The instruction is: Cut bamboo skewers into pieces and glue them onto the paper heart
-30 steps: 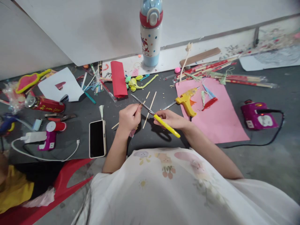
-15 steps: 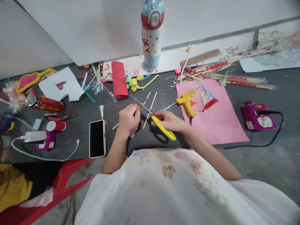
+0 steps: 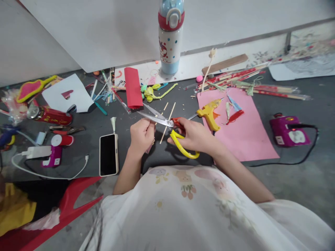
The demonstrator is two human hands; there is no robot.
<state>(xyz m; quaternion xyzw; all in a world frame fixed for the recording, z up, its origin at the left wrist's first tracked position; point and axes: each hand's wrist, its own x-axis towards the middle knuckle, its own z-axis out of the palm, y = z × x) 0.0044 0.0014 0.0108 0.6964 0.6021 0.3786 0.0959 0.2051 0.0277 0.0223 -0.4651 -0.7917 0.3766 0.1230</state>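
In my right hand (image 3: 192, 134) is a pair of scissors (image 3: 163, 122) with red and yellow handles. Their blades are spread apart and point left, by the fingertips of my left hand (image 3: 142, 136). That left hand is closed in a pinch; whatever sits between its fingers is mostly hidden. A thin wooden stick (image 3: 171, 115) lies on the dark table behind the scissors. Partly covered by my left wrist is a small pink piece (image 3: 149, 149).
A yellow glue gun (image 3: 209, 112) rests on pink paper (image 3: 248, 136) at right. Folded red paper (image 3: 133, 89) and a water bottle (image 3: 171, 45) stand behind my hands. On the left are a phone (image 3: 108, 155), a red can (image 3: 53, 115) and pliers (image 3: 66, 130).
The scissors' blades, nearly closed before, have opened wide, and the handles have spread in my right hand. My left hand has shifted slightly left.
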